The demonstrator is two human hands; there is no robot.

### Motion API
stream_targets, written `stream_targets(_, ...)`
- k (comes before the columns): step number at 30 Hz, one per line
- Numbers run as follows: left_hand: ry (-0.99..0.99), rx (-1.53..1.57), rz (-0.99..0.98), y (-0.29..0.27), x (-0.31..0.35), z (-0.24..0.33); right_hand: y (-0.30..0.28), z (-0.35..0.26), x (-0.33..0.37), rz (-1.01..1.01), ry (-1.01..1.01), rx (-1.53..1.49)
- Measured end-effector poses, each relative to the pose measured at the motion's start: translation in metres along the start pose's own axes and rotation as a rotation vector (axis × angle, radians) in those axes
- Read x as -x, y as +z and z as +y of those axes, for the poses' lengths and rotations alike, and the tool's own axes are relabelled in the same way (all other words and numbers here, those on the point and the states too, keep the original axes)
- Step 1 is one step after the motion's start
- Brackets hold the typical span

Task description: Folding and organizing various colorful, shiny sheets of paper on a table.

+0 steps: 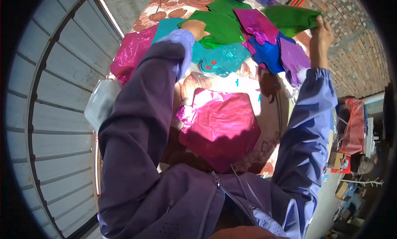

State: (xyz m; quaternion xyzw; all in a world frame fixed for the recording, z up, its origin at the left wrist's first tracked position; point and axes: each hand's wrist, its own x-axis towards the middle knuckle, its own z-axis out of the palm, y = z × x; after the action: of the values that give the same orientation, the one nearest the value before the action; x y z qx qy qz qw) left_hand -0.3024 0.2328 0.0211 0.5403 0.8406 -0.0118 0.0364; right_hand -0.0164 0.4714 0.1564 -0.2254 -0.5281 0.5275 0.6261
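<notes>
**Loose green sheet (291, 20) held by its end at the upper right**

At far left, a clear plastic container (101, 101) stands near a magenta foil sheet (132, 53). Next comes the left hand (193, 29), reaching onto the stack of green sheets (223, 28); its fingers are bent and touch the top one, but their tips are hard to make out, so I cannot tell whether they pinch it or only press.

Below, a pink foil sheet (221, 125) lies by itself on the worktop (248, 81), close to the person's body. Right of the green stack, a blue sheet (268, 56) and a purple sheet (292, 55) overlap.

The loose green sheet stretches from beside the stack to the right hand (324, 35), whose thumb and fingers are closed on its right end. It should handle as very light and limp, probably slick, and easily creased or torn. A gentle pinch at a corner or edge suits it; gripping the middle would likely crumple it.
</notes>
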Motion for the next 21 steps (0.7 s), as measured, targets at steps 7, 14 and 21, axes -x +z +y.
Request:
stream_targets(7,0.32,0.43,0.403,-0.023,-0.011,-0.034,-0.015,-0.073,0.178,-0.826,-0.106,0.621)
stream_targets(14,0.563,0.391,0.391,-0.07,0.156,0.035,-0.039,-0.072,0.35,-1.289,-0.348,0.863)
stream_targets(21,0.425,0.466,-0.168,-0.034,0.264,0.035,-0.031,-0.058,0.391,-1.246,-0.383,0.984)
